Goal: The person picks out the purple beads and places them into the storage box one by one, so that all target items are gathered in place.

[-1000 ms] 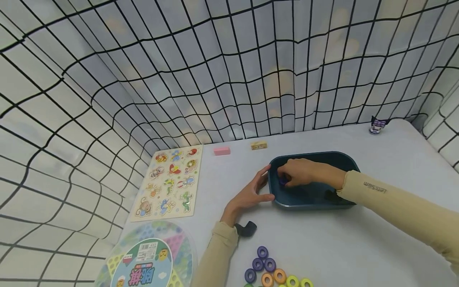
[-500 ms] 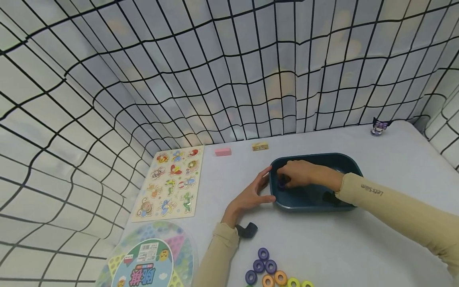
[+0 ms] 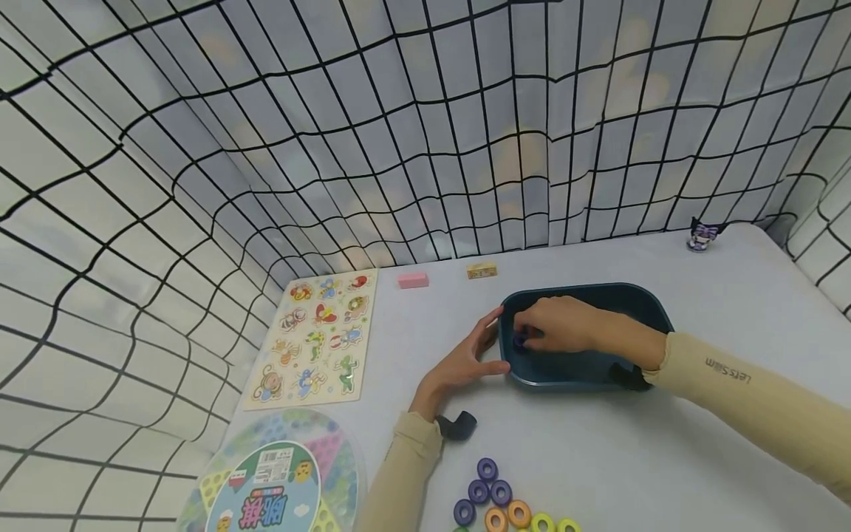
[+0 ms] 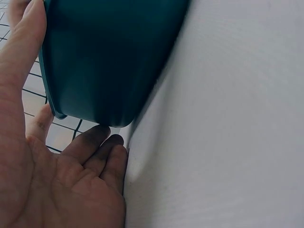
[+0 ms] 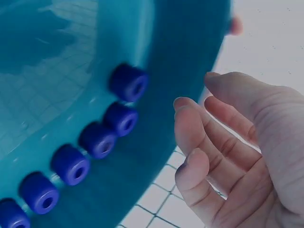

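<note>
My left hand (image 3: 459, 363) rests against the left end of a dark teal tray (image 3: 585, 386), thumb and index fingertip at its rim. In the left wrist view the other fingers (image 4: 114, 166) lie loosely beside the tray's end, low by the table. My right hand (image 3: 558, 325) reaches down into the tray's left part, close to a purple ring (image 3: 521, 340). Seen from the right wrist, its thumb and fingers (image 5: 192, 173) are loosely bent and apart, with nothing between them. Several purple rings (image 5: 70, 164) lie in a row along the tray's inner edge.
Purple rings (image 3: 501, 493), orange rings (image 3: 519, 513) and yellow rings lie at the front. An animal puzzle board (image 3: 309, 336) and a round game box (image 3: 272, 480) sit left. Behind are a pink block (image 3: 413, 281), a yellow box (image 3: 482, 271), a figurine (image 3: 701, 236) and black netting (image 3: 425, 133).
My right wrist and forearm have shifted to the right, and the fingers have loosened around the purple ring in the tray. The left hand and the tray stay put.
</note>
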Demonstrator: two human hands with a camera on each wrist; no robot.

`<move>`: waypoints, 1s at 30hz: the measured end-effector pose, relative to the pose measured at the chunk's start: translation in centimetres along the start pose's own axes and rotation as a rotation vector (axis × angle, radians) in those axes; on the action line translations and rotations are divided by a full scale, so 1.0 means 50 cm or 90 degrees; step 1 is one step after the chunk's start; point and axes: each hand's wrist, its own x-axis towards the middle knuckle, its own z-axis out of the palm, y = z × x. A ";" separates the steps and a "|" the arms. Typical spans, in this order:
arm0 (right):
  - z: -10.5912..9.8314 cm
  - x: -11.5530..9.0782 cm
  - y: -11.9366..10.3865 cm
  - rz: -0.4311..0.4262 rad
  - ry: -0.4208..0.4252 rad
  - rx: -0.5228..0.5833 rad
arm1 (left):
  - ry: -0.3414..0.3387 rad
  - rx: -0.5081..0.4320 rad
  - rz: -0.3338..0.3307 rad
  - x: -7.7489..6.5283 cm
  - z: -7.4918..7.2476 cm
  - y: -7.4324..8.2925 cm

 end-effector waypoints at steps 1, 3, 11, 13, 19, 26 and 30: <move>-0.002 -0.006 -0.007 -0.007 0.008 0.001 | 0.001 -0.001 0.000 0.000 0.000 -0.001; -0.006 -0.017 -0.022 -0.024 0.024 0.003 | 0.004 -0.001 -0.002 0.000 0.001 -0.002; -0.004 -0.051 -0.088 -0.114 0.083 -0.018 | -0.003 -0.001 0.020 0.001 -0.003 -0.006; 0.002 -0.056 -0.105 -0.139 0.090 -0.028 | -0.010 0.003 0.032 0.001 -0.006 -0.008; 0.029 -0.059 -0.149 -0.181 0.049 -0.066 | -0.009 0.014 0.028 0.003 -0.006 -0.008; 0.081 -0.054 -0.182 -0.195 -0.025 -0.097 | -0.006 0.005 0.018 0.005 -0.003 -0.008; 0.115 -0.050 -0.194 -0.239 -0.024 -0.114 | -0.006 0.005 0.023 0.006 -0.002 -0.008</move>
